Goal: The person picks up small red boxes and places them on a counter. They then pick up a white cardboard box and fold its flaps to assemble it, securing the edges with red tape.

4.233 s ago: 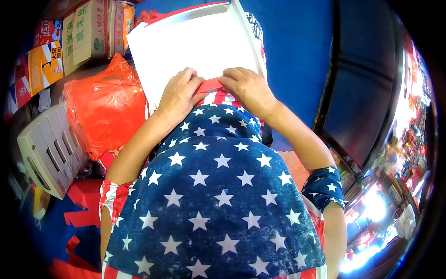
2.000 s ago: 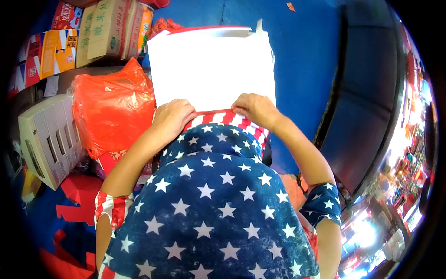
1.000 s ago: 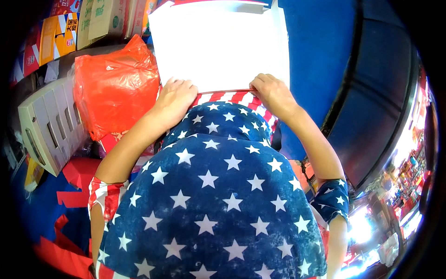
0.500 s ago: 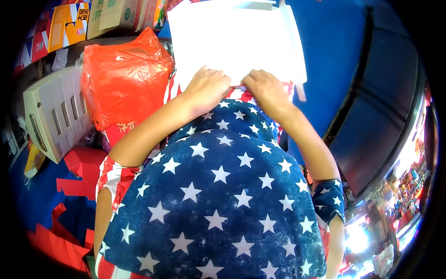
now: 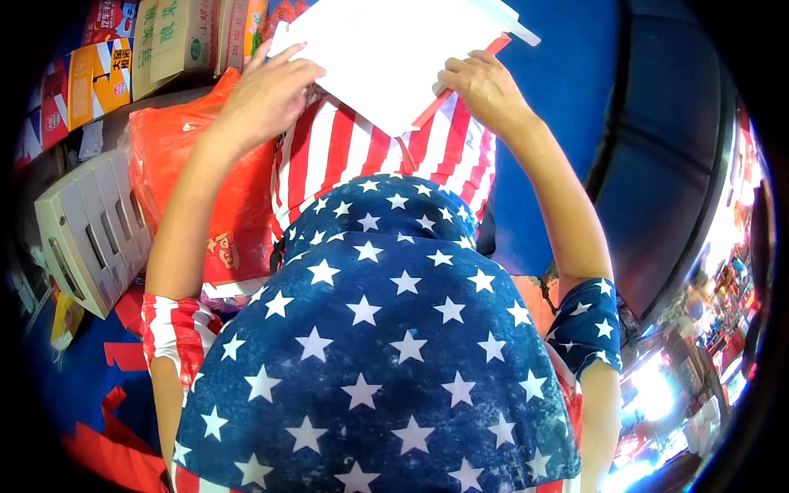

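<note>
A large white cardboard sheet (image 5: 386, 57) with folded flaps and a red strip along one side lies tilted over my lap, one corner pointing toward me. My left hand (image 5: 267, 94) is at its left edge, fingers apart and touching the board near a small upright flap. On the other side my right hand (image 5: 485, 90) is closed on the edge by the red strip (image 5: 436, 107), its fingertips curled over the white surface. The sheet's far end runs out of view at the top.
An orange-red plastic bag (image 5: 177, 156) sits at my left, beside a pale slotted plastic case (image 5: 94, 230). Cardboard boxes (image 5: 177, 41) line the far left. Red paper scraps (image 5: 115, 444) lie on the blue surface. A dark panel (image 5: 666, 156) stands to the right.
The white sheet has turned and shifted away, baring my striped clothing. My hands have spread from close together at the near edge to opposite sides. A red strip now shows.
</note>
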`<state>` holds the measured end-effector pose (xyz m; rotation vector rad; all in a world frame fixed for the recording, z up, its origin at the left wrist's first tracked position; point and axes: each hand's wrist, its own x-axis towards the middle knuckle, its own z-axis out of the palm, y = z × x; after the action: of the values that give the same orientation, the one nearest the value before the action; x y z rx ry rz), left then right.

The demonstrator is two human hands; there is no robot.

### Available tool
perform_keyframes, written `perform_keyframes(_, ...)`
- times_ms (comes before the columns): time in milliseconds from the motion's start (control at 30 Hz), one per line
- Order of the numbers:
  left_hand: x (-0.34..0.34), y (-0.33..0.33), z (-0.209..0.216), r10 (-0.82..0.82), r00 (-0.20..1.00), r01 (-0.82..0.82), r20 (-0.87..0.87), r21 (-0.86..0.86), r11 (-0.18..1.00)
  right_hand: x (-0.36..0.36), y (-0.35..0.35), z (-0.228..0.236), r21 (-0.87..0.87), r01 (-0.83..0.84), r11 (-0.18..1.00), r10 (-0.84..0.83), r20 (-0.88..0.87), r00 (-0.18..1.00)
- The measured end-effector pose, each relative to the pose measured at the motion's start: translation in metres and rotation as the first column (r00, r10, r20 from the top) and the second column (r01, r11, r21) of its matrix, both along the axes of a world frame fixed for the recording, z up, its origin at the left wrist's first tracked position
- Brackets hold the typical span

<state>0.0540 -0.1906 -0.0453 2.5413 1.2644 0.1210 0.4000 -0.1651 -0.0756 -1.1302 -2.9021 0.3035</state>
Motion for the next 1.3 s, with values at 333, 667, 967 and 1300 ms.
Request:
perform_keyframes(333,0.079,-0.072,0.009,-0.072,0.993,0.085,0.095,-0.142,0.986,0.029,-0.036,0.012,0.006,0.151,0.989,-0.150,0.129,0.980)
perform_keyframes(667,0.081,-0.078,-0.008,-0.023,0.987,0.050,0.156,-0.174,0.983,0.028,-0.104,0.063,-0.132,0.289,0.948,-0.310,-0.192,0.931)
perform_keyframes(967,0.090,-0.072,0.005,-0.053,0.992,0.081,0.112,-0.259,0.963,0.010,-0.124,0.045,-0.288,0.324,0.901,-0.342,-0.013,0.940)
perform_keyframes(1300,0.089,0.003,-0.009,0.039,0.989,0.078,0.146,-0.713,0.696,0.013,-0.076,0.047,-0.564,0.563,0.605,-0.553,0.211,0.806)
